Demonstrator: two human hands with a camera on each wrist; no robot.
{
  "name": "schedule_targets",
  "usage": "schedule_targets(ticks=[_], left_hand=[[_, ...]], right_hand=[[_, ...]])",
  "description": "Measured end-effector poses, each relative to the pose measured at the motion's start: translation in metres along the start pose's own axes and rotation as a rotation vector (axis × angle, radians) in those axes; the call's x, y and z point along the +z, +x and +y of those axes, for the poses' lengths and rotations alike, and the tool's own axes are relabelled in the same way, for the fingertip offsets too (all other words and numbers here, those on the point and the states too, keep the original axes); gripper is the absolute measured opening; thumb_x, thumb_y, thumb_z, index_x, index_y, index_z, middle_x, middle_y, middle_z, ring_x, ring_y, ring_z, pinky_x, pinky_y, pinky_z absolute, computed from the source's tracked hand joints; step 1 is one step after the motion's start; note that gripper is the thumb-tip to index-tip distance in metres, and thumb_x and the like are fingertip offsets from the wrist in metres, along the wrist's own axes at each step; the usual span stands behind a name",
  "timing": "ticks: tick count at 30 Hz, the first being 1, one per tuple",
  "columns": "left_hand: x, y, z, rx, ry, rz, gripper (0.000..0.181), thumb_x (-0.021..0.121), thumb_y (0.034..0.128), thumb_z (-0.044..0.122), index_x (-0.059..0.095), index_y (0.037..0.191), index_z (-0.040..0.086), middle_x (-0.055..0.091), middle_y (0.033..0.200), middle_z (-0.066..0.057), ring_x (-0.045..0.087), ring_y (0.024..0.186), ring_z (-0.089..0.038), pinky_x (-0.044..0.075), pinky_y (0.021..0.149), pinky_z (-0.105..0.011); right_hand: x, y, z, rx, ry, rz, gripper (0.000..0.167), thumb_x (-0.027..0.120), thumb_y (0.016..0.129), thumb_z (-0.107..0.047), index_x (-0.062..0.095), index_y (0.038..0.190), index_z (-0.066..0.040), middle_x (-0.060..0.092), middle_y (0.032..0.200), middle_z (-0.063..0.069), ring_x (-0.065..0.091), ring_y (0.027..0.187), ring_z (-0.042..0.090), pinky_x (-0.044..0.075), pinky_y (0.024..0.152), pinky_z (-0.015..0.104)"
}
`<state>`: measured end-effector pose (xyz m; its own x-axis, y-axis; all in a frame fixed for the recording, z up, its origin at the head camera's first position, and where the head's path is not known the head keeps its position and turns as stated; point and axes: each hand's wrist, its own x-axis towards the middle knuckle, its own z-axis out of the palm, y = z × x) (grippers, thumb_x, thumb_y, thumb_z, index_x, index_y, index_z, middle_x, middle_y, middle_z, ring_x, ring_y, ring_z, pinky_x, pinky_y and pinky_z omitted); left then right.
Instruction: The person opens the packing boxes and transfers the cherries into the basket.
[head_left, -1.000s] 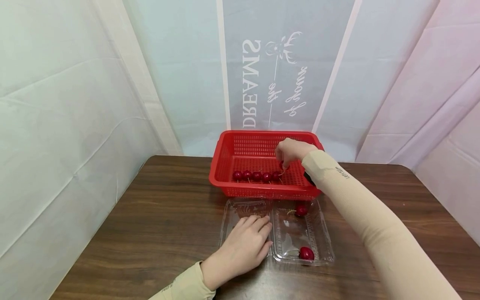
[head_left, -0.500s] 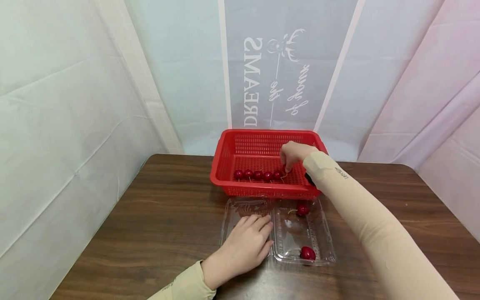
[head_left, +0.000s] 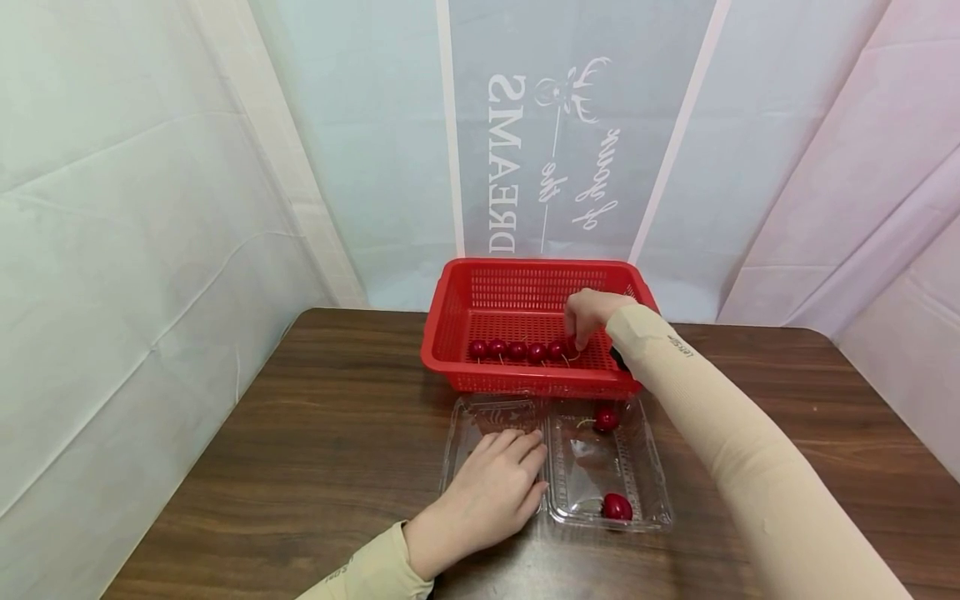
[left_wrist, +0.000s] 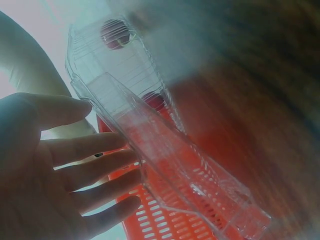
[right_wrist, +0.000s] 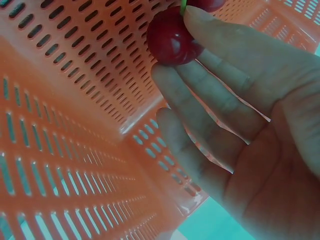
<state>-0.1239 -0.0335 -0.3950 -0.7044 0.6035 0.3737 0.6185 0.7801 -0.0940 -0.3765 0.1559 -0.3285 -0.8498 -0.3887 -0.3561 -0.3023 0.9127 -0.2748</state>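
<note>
My right hand [head_left: 594,310] is down inside the red plastic basket [head_left: 442,325]. In the right wrist view its thumb and fingers hold a dark red cherry [right_wrist: 172,40] by its side and near the green stem. A row of several cherries [head_left: 517,351] lies on the basket floor, left of that hand. My left hand [head_left: 491,487] rests on the lid half of a clear plastic clamshell box [head_left: 588,475], fingers extended along its edge. Two cherries lie in the box's right half, one at the back [head_left: 606,419] and one at the front [head_left: 617,507].
The basket stands at the back of the brown wooden table [head_left: 322,433], directly behind the clear box. A printed curtain [head_left: 555,167] hangs behind the table. White cloth [head_left: 150,208] encloses the left side, and pale cloth [head_left: 847,208] the right.
My right hand has lowered a little and shifted slightly right, bringing the cherry to the right end of the row. The left hand and the box stay in place.
</note>
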Motion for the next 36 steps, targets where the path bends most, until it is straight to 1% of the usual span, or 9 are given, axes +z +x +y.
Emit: schedule_targets(ticks=[5,9,12,15,18,21,25,29,36], left_hand=[[0.001,0.001,-0.001,0.004,0.001,0.006,0.036,0.059,0.0893,0.035,0.066,0.114,0.010,0.063,0.123,-0.005,0.057,0.110,-0.018,0.046,0.090,-0.033],[0.001,0.001,-0.001,0.005,0.002,0.010,0.036,0.059,0.0891,0.034,0.066,0.114,0.010,0.063,0.123,-0.005,0.057,0.110,-0.018,0.046,0.089,-0.033],[0.000,0.001,-0.001,0.006,0.003,0.013,0.035,0.059,0.0890,0.034,0.067,0.113,0.010,0.064,0.123,-0.005,0.057,0.110,-0.018,0.046,0.089,-0.033],[0.000,0.001,-0.001,0.007,0.001,0.016,0.035,0.059,0.0888,0.034,0.067,0.113,0.010,0.064,0.123,-0.005,0.057,0.110,-0.018,0.046,0.089,-0.033],[0.001,0.001,-0.001,0.008,0.001,0.019,0.035,0.059,0.0889,0.034,0.067,0.113,0.010,0.064,0.123,-0.005,0.057,0.110,-0.018,0.046,0.089,-0.033],[0.001,0.001,-0.002,0.007,-0.001,0.017,0.035,0.059,0.0892,0.034,0.067,0.113,0.010,0.063,0.123,-0.005,0.057,0.111,-0.018,0.046,0.090,-0.033],[0.001,0.001,-0.002,0.007,-0.006,0.015,0.035,0.058,0.0895,0.034,0.066,0.114,0.009,0.063,0.123,-0.006,0.057,0.111,-0.019,0.046,0.090,-0.033],[0.001,0.001,-0.002,0.009,-0.007,0.018,0.036,0.059,0.0893,0.034,0.066,0.114,0.009,0.063,0.123,-0.006,0.057,0.111,-0.019,0.046,0.090,-0.033],[0.001,0.001,-0.003,0.008,-0.007,0.023,0.035,0.059,0.0891,0.034,0.067,0.112,0.009,0.064,0.123,-0.006,0.057,0.110,-0.019,0.046,0.089,-0.033]], right_hand=[[0.002,0.001,0.003,0.006,0.005,-0.003,0.035,0.081,0.069,-0.011,0.070,0.102,-0.010,0.067,0.097,0.007,0.058,0.091,0.026,0.054,0.082,0.043],[0.002,-0.005,0.003,0.051,0.082,-0.001,0.040,0.083,0.067,-0.012,0.068,0.105,-0.011,0.065,0.102,0.007,0.056,0.096,0.028,0.052,0.086,0.047],[0.003,-0.008,0.003,0.084,0.123,0.000,0.045,0.084,0.065,-0.012,0.068,0.106,-0.012,0.063,0.104,0.008,0.055,0.098,0.029,0.052,0.087,0.048],[0.003,-0.009,0.004,0.084,0.094,-0.003,0.043,0.083,0.065,-0.012,0.067,0.105,-0.012,0.063,0.105,0.008,0.054,0.098,0.029,0.052,0.086,0.047],[0.004,-0.007,0.005,0.072,0.040,-0.009,0.039,0.083,0.067,-0.013,0.068,0.102,-0.013,0.063,0.102,0.008,0.055,0.096,0.028,0.052,0.084,0.045],[0.005,-0.003,0.006,0.038,-0.012,-0.020,0.035,0.082,0.068,-0.013,0.069,0.101,-0.012,0.065,0.101,0.008,0.056,0.095,0.027,0.053,0.084,0.044],[0.005,0.000,0.006,0.020,-0.002,-0.039,0.035,0.082,0.069,-0.012,0.070,0.102,-0.012,0.065,0.102,0.008,0.056,0.096,0.027,0.052,0.087,0.046],[0.005,0.002,0.005,0.022,-0.001,-0.038,0.033,0.082,0.069,-0.013,0.070,0.100,-0.014,0.066,0.100,0.007,0.057,0.094,0.026,0.051,0.088,0.047],[0.007,0.004,0.005,-0.018,-0.107,-0.042,0.025,0.081,0.072,-0.017,0.071,0.095,-0.015,0.067,0.095,0.005,0.059,0.086,0.022,0.053,0.085,0.044]])
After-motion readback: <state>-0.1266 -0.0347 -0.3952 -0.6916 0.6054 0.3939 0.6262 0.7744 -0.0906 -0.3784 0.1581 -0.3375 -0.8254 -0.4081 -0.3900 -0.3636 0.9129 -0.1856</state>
